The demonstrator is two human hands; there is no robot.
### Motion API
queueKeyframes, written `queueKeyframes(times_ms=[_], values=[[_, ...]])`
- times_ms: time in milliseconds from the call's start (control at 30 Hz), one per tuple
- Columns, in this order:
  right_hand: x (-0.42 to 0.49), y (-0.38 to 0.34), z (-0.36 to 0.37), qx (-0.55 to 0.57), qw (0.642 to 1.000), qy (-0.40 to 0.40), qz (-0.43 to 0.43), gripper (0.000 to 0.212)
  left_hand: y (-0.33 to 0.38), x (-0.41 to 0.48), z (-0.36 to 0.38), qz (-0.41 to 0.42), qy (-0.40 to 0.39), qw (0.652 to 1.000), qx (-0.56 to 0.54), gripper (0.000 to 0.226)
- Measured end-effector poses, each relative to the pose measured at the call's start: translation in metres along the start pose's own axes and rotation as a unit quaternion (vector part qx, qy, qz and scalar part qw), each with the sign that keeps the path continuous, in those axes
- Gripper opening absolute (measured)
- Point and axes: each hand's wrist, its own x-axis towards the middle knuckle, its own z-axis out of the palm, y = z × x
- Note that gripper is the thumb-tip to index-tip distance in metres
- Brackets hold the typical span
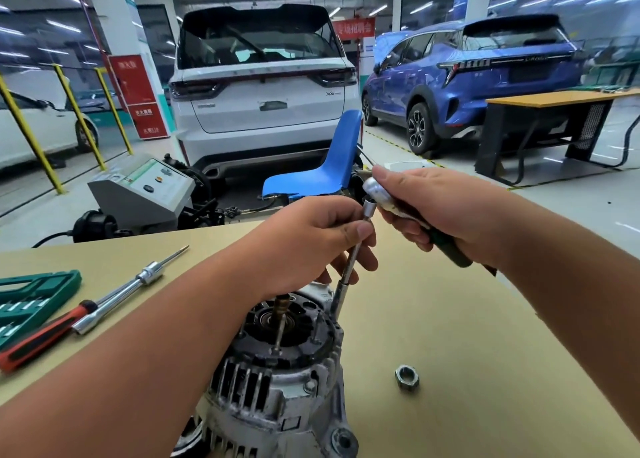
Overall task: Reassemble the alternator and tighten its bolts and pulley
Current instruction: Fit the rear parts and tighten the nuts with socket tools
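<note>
since the coming turn depends on the ratchet sitting square on the bar, the line of that bar matters most. the extension bar (pixel 348 270) stands at the far right rim of the alternator (pixel 277 381). its long axis rises and leans slightly right to meet the ratchet (pixel 379 193) at its top end. the left hand (pixel 311 243) is the one nearer the alternator, thumb and fingers pinched round the bar to steady it. the right hand (pixel 443 212), above and right of the alternator, is wrapped round the ratchet's dark green handle. whether the bar's foot is seated on a bolt i cannot tell. a loose nut (pixel 407 377) lies on the table (pixel 485 319) just right of the alternator, and a red-handled screwdriver (pixel 38 340) lies well to its left. no brand shows on the alternator or tools. the red signs and car badges far behind it are too blurred to read.
</note>
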Motion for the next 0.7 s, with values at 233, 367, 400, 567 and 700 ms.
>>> queueKeyframes(times_ms=[233, 367, 400, 567, 700], values=[[-0.008, -0.018, -0.015, -0.073, 0.997, 0.004, -0.008, 0.058, 0.001, 0.000, 0.000, 0.000, 0.008, 1.000, 0.010, 0.022], [-0.007, -0.023, -0.014, -0.114, 0.993, -0.019, -0.001, 0.056, 0.003, -0.001, 0.000, -0.004, 0.006, 1.000, 0.009, 0.022], [-0.006, -0.025, -0.015, -0.124, 0.992, -0.024, -0.006, 0.055, 0.003, -0.001, 0.000, -0.005, 0.006, 1.000, 0.008, 0.022], [-0.001, -0.036, -0.023, -0.190, 0.976, -0.086, -0.059, 0.045, 0.004, -0.001, -0.001, 0.006, -0.005, 1.000, 0.013, 0.023], [0.005, -0.047, -0.028, -0.200, 0.969, -0.141, -0.033, 0.044, 0.003, -0.002, 0.000, 0.023, -0.014, 0.999, 0.017, 0.023]])
